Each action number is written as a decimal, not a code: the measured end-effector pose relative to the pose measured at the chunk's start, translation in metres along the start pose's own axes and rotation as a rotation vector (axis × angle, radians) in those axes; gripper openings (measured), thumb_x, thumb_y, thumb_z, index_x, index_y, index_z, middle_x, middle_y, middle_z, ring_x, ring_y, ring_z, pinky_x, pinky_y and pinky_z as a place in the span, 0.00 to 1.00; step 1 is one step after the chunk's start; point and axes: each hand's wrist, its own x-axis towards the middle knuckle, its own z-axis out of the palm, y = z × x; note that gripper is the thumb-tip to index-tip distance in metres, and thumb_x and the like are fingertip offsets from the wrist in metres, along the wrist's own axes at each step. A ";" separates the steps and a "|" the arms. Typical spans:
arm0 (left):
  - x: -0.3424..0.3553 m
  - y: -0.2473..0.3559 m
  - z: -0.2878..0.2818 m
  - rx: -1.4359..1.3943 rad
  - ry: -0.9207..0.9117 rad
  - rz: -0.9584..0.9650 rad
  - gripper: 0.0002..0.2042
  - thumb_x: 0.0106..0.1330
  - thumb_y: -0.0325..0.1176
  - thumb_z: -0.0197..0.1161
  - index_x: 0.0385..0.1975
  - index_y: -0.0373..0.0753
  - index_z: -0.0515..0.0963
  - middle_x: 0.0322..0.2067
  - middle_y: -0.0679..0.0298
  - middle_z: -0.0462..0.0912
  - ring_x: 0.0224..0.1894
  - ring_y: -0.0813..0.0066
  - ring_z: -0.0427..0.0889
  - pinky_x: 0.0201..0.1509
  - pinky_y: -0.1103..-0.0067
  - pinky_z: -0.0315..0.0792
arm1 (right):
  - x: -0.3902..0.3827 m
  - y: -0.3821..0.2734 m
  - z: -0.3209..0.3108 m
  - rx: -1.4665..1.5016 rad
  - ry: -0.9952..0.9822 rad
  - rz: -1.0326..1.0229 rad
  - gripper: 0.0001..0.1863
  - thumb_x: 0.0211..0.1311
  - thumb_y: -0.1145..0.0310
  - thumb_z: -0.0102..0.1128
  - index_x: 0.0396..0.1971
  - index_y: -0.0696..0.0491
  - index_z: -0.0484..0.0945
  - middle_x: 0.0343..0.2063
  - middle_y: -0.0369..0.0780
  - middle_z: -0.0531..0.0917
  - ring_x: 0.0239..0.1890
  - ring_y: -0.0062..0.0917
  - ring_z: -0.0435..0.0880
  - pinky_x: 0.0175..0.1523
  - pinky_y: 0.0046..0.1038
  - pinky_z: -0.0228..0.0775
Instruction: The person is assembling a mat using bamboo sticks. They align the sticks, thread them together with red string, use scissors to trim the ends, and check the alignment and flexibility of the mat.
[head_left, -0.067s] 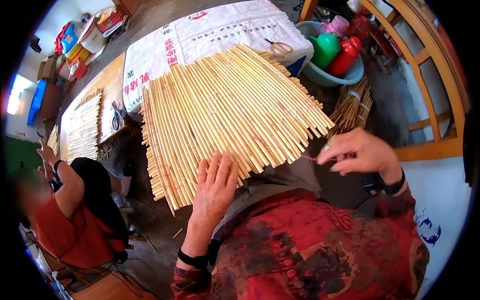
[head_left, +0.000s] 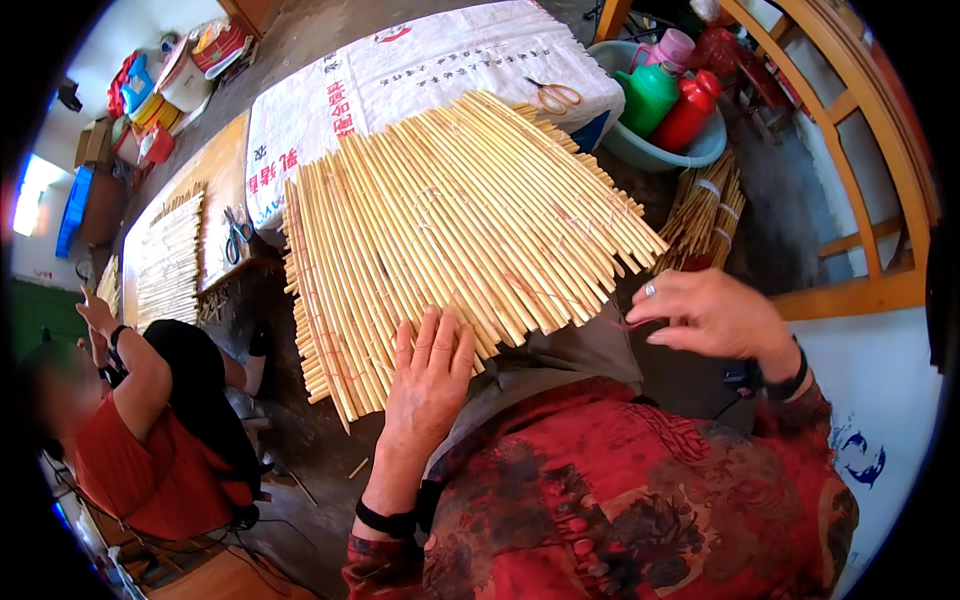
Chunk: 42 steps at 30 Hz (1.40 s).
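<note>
A mat of straight yellow reed stalks (head_left: 455, 225), laid side by side, spreads over the table edge toward my lap. Fine reddish threads cross the stalks near its left and right sides. My left hand (head_left: 428, 375) lies flat on the mat's near edge, fingers stretched out over the stalk ends. Off the mat's near right corner, my right hand (head_left: 710, 312) is closed in a pinch, a ring on one finger. From its fingertips a thin dark red thread (head_left: 632, 323) runs toward the mat.
White printed sacking (head_left: 430, 60) covers the table, with orange-handled scissors (head_left: 553, 95) on it. A pale blue basin (head_left: 640, 150) holds green and red flasks, beside a reed bundle (head_left: 705, 215). At left sits another person (head_left: 150, 440) near a second mat (head_left: 170, 255) and dark scissors (head_left: 237, 235).
My right hand has shifted slightly downward, and its thumb has drawn in toward the fingers. The left hand and the mat look unmoved.
</note>
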 end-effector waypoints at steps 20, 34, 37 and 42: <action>0.125 -0.060 -0.173 -0.380 0.021 -0.284 0.17 0.62 0.26 0.54 0.51 0.32 0.71 0.42 0.59 0.80 0.46 0.76 0.74 0.52 0.80 0.66 | 0.210 0.005 0.046 1.350 0.674 -0.286 0.13 0.60 0.66 0.58 0.40 0.59 0.76 0.30 0.37 0.80 0.28 0.18 0.78 0.34 0.20 0.73; 0.121 -0.045 -0.161 -0.363 0.074 -0.350 0.17 0.65 0.26 0.52 0.53 0.31 0.69 0.42 0.59 0.79 0.46 0.77 0.74 0.52 0.80 0.67 | 0.240 -0.018 0.034 2.009 0.366 -0.314 0.06 0.59 0.70 0.55 0.32 0.57 0.74 0.30 0.38 0.79 0.29 0.22 0.79 0.35 0.26 0.75; 0.122 -0.043 -0.153 -0.439 0.115 -0.347 0.17 0.65 0.26 0.52 0.53 0.30 0.68 0.44 0.57 0.78 0.47 0.75 0.74 0.54 0.79 0.66 | 0.229 -0.008 0.040 2.002 0.377 -0.353 0.07 0.59 0.69 0.55 0.34 0.56 0.75 0.32 0.38 0.80 0.31 0.22 0.78 0.40 0.27 0.74; 0.120 -0.044 -0.144 -0.503 0.177 -0.376 0.17 0.64 0.26 0.53 0.52 0.30 0.69 0.43 0.54 0.78 0.46 0.69 0.76 0.52 0.77 0.67 | 0.216 0.006 0.049 1.969 0.319 -0.354 0.09 0.59 0.67 0.57 0.35 0.56 0.75 0.32 0.38 0.80 0.28 0.20 0.74 0.38 0.25 0.72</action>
